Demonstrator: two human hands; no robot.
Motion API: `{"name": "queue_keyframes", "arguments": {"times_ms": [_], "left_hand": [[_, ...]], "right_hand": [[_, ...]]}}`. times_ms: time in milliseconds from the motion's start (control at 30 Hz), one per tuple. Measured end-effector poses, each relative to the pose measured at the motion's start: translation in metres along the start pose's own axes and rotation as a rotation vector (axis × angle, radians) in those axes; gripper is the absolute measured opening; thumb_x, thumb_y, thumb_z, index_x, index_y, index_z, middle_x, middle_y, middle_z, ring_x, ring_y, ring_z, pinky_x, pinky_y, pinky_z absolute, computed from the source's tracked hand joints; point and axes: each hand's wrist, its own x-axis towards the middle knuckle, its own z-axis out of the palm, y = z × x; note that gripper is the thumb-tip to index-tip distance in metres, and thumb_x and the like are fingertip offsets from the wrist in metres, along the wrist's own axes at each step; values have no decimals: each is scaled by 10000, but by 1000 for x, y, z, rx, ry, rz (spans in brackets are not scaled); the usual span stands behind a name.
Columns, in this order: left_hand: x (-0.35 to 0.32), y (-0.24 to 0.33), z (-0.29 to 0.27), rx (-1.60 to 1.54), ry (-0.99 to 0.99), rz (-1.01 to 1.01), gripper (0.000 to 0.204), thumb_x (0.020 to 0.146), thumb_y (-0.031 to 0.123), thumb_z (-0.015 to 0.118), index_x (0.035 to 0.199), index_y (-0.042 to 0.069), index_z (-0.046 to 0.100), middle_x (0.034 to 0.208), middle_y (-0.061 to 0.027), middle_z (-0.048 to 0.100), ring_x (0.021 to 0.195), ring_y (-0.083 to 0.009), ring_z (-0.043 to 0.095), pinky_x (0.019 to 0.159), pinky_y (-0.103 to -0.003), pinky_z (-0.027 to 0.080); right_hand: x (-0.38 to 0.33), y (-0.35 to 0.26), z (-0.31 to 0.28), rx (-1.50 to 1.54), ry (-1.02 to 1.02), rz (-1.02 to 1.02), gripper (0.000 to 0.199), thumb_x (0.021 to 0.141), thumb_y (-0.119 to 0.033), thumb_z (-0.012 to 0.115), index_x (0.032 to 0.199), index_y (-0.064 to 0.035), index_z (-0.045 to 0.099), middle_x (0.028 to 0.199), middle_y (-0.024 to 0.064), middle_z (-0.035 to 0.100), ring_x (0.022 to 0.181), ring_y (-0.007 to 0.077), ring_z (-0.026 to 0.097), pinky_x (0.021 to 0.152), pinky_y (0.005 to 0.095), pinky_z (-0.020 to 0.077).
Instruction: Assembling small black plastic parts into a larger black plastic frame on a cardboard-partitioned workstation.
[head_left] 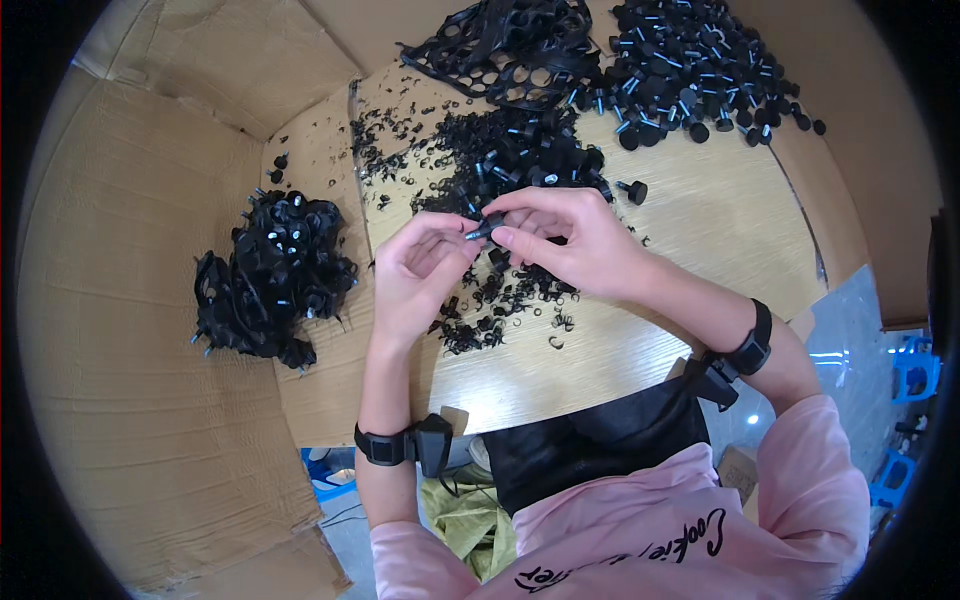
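Observation:
A black-headed bolt (485, 229) is held between my two hands above the middle of the table. My right hand (575, 240) pinches its dark head between thumb and fingers. At its threaded end, the thumb and fingertips of my left hand (415, 275) close together on the tip. Just beyond my hands lies a heap of black-headed bolts (545, 155) with metal shanks. Small black rubber scraps and rings (485, 325) are scattered under and around my hands. A single bolt (634, 191) lies apart, right of the heap.
A large pile of black-headed bolts (690, 70) fills the far right. Perforated black rubber sheets (510, 50) lie at the far side. On the left sits a clump of black rubber with bolts in it (275, 270). Cardboard walls (160, 300) enclose the table (740, 230).

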Motion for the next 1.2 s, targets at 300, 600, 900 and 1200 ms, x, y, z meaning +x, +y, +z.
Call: {"name": "queue_keyframes", "arguments": {"times_ms": [300,600,900,1200], "left_hand": [[1,-4,-5,18,5,-39,142,830,-70,576,968,-38,581,937,-101,635,852,-161,624,763,-284,511],[1,-6,2,86,42,21,210,788,-121,609,975,-33,569,951,-75,624,841,-101,598,739,-229,492],[2,-1,0,133,41,75,202,822,-118,563,1012,-49,553,999,-94,607,886,-132,597,795,-259,503],[1,-6,-3,7,-4,-54,179,828,-97,522,995,-54,571,966,-130,643,836,-187,650,779,-299,524]], "right_hand": [[0,4,1,-119,16,-154,284,858,-74,640,1120,29,601,854,89,634,726,105,639,649,235,519],[0,3,1,-158,23,-233,299,843,-68,660,1135,-17,616,853,80,618,705,102,643,641,233,518],[-1,1,1,13,-8,13,296,906,-118,595,1169,17,579,895,73,616,712,91,607,642,231,505],[1,7,2,-60,25,-119,284,880,-139,627,1113,22,611,811,107,660,691,113,630,604,246,516]]}}
